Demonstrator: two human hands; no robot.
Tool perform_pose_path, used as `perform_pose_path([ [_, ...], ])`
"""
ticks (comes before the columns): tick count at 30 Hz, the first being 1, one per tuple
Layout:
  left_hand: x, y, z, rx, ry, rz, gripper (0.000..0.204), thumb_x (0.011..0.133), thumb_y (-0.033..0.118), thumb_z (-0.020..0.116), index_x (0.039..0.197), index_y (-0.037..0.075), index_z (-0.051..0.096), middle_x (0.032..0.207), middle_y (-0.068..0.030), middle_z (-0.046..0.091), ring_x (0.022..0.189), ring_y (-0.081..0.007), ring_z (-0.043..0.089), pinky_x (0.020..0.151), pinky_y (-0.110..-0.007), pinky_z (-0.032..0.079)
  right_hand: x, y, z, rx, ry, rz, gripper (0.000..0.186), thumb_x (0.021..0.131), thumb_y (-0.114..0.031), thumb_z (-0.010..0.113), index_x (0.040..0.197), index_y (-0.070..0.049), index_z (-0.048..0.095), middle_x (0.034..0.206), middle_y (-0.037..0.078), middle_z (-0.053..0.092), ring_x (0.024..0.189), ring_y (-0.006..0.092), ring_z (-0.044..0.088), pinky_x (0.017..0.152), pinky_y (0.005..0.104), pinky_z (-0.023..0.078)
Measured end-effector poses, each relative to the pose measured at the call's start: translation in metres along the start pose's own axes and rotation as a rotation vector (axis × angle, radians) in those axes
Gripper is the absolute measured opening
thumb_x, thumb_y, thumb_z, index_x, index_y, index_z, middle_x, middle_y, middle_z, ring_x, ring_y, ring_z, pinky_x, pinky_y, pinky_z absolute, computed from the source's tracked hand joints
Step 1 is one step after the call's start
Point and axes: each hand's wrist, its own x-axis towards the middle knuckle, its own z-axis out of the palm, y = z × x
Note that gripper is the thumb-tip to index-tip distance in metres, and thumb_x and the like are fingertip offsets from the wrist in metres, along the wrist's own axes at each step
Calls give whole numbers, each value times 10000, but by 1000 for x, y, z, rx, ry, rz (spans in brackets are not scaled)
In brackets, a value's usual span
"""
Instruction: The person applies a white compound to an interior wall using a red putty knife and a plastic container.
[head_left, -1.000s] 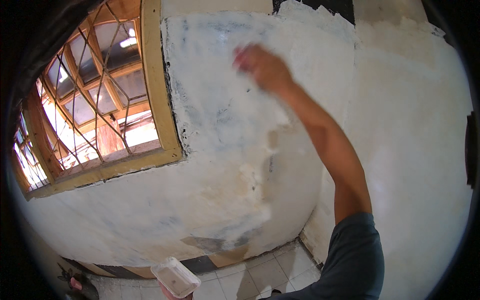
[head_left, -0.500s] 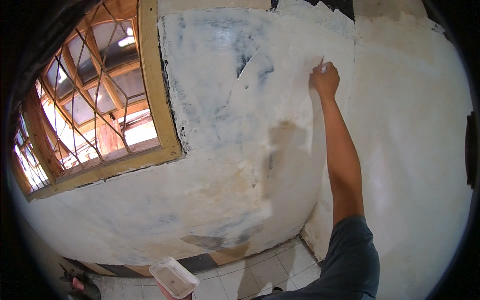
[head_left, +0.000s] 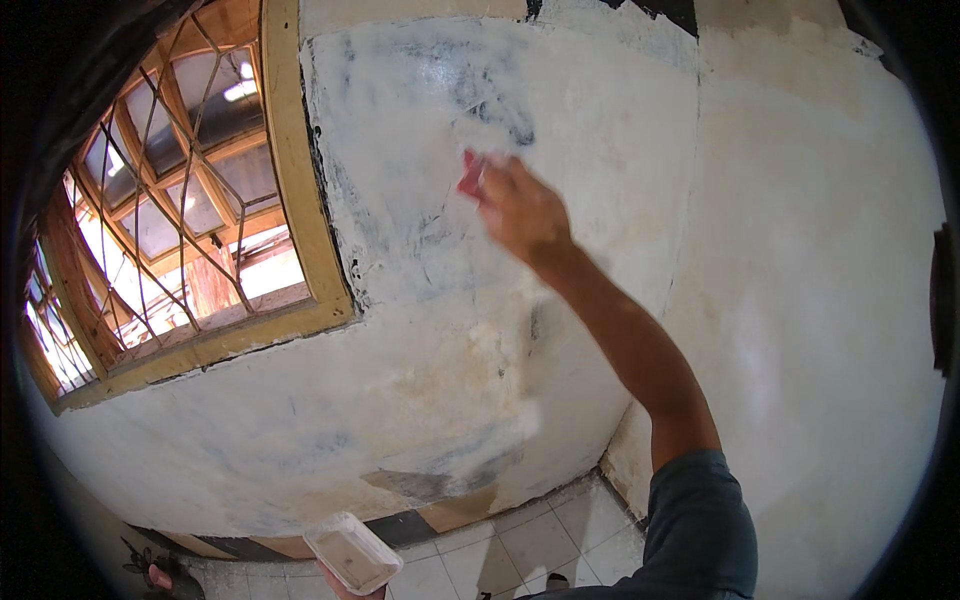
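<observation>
My right hand [head_left: 525, 212] is raised to the wall, its fingers closed around a red putty scraper [head_left: 470, 177], somewhat blurred by motion. The scraper is at the patchy white coat on the wall [head_left: 600, 120], beside bluish-grey spots where the coat looks thin. Low in the view, my left hand [head_left: 350, 592] holds a white rectangular plastic tub [head_left: 318, 558] from beneath, most of its fingers hidden by it. Pale material lines the inside of the tub.
A yellow window frame [head_left: 287, 165] with wooden panes and a metal grille [head_left: 185, 150] takes up the left. The wall corner [head_left: 680, 240] runs down on the right to a tiled floor [head_left: 530, 545]. Near the lower left stands a dark pot-like object [head_left: 180, 578].
My right hand has swept left and slightly down from near the corner to the bluish patches, and a raised line there has been smoothed. The left hand keeps the tub almost in place.
</observation>
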Motion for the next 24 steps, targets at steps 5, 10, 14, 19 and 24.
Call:
perform_pose_path([
  [5,-6,1,-3,45,-36,22,632,938,648,368,1350,202,545,1260,-65,637,1067,-358,653,793,-615,562,-41,46,-3,45,-419,-99,275,877,-161,669,1151,-174,653,1043,51,683,939,280,649,781,357,542],
  [10,2,-1,-14,33,-53,31,634,955,635,350,1372,187,515,1272,-84,629,1071,-366,651,786,-623,564,-102,80,-36,210,-109,81,260,841,-72,642,1098,-113,649,1025,120,677,883,336,645,775,435,540],
  [14,0,5,-13,22,-125,-1,626,963,632,349,1374,190,515,1262,-87,632,1064,-368,653,771,-638,562,-52,134,-41,114,170,683,323,764,-115,653,1064,-2,613,939,206,643,859,401,635,757,452,504],
  [19,-22,-9,-3,703,-185,603,656,944,660,375,1375,185,512,1250,-83,626,1068,-356,645,764,-636,562,24,152,-11,-52,214,788,312,761,-140,644,1039,1,630,1031,238,630,980,425,611,866,474,505],
  [24,-25,0,-8,73,-28,123,692,916,694,409,1383,192,502,1256,-76,611,1093,-363,623,807,-628,552,67,65,42,279,88,413,374,793,-134,621,1159,-52,625,1315,183,530,1131,370,563,928,449,499],
])
